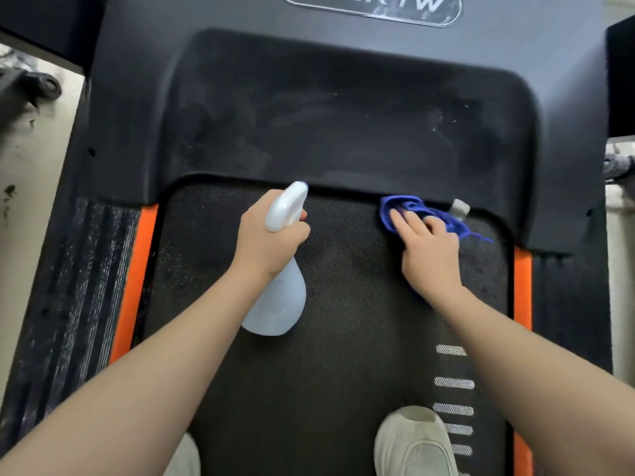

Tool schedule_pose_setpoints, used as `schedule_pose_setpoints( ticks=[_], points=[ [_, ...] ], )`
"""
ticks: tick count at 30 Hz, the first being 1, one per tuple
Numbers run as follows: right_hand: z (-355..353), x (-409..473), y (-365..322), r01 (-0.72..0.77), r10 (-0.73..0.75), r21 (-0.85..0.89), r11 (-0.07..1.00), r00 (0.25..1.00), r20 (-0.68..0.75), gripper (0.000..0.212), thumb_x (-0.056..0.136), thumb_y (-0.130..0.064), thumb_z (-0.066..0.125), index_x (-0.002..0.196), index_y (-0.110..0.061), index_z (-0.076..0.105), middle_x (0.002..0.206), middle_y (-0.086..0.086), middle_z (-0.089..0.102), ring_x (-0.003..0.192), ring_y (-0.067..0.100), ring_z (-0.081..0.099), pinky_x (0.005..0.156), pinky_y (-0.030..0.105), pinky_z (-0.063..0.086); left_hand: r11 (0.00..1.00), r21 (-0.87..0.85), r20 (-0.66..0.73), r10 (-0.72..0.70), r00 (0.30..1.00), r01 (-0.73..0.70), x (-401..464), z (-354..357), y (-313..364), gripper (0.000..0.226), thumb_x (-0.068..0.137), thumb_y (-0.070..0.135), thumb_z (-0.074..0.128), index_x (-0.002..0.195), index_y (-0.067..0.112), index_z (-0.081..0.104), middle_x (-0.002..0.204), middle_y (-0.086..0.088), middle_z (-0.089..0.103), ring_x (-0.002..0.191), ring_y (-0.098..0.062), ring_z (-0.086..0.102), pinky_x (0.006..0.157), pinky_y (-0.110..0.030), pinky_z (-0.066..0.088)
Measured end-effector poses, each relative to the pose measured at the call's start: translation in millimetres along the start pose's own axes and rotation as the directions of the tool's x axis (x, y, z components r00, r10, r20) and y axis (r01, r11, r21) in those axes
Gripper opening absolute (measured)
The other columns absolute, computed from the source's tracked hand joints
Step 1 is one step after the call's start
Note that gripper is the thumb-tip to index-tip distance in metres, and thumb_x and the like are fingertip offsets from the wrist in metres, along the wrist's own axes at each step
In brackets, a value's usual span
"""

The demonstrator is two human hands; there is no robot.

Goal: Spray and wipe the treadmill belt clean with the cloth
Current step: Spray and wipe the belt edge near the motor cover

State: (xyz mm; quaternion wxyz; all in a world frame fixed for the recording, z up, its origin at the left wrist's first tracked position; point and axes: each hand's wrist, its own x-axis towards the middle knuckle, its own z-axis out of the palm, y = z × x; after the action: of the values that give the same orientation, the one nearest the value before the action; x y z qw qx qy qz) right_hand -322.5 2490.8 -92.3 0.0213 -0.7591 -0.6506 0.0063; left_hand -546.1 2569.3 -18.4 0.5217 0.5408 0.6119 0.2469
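I see the spray bottle (278, 269) held by the left hand (271, 238) over the belt (343, 372), left of centre. To its right, the right hand (427, 249) presses the cloth (409, 209) onto the belt's front edge, against the motor cover (343, 115). A small bottle (458, 209) sits just beside the cloth. One shoe (414, 441) stands on the belt nearest me.

Crumpled blue cloth (412, 209) lies at the black belt's (343, 338) front edge.

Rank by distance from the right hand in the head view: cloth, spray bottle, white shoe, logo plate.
1. Cloth, under the right hand.
2. Spray bottle, left, gripped by the left hand.
3. White shoe, below, on the belt.
4. Logo plate, top, on the hood.
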Motion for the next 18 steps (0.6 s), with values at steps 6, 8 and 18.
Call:
schedule_pose_setpoints(
  ticks=[6,8,18],
  points=[
    [5.2,-2.8,-88.8,0.054,-0.065,0.183,0.982,0.996,0.056,0.057,0.066,-0.005,0.049,0.120,-0.017,0.062,0.127,-0.001,0.059,0.094,0.031,0.053,0.060,0.036,0.041,1.000,0.008,-0.002,0.004,1.000,-0.004,0.7,5.2,2.1,0.033,0.054,0.018,0.053,0.085,0.012,0.064,0.078,0.008,0.064,0.076,-0.013,0.058,0.070,-0.033,0.046],
    [6.0,1.6,-86.0,0.277,-0.285,0.136,0.951,0.957,0.045,0.056,0.064,-0.005,0.059,0.119,-0.018,0.064,0.123,-0.001,0.063,0.090,0.029,0.055,0.058,0.035,0.042,1.000,0.018,0.010,0.020,1.000,-0.020,0.2,7.2,2.1,0.032,0.054,0.017,0.053,0.083,0.010,0.063,0.079,0.004,0.064,0.077,-0.017,0.058,0.069,-0.034,0.046],
    [-8.0,2.1,-45.1,-0.211,0.161,0.300,0.930,0.970,0.182,0.064,0.077,0.005,0.046,0.139,-0.012,0.043,0.148,0.002,0.038,0.114,0.037,0.043,0.084,0.043,0.037,1.000,0.020,0.038,-0.001,0.999,0.001,4.4,6.6,1.6,0.025,0.056,0.019,0.053,0.079,0.018,0.062,0.077,0.011,0.065,0.074,-0.006,0.057,0.069,-0.026,0.047]
  ],
)
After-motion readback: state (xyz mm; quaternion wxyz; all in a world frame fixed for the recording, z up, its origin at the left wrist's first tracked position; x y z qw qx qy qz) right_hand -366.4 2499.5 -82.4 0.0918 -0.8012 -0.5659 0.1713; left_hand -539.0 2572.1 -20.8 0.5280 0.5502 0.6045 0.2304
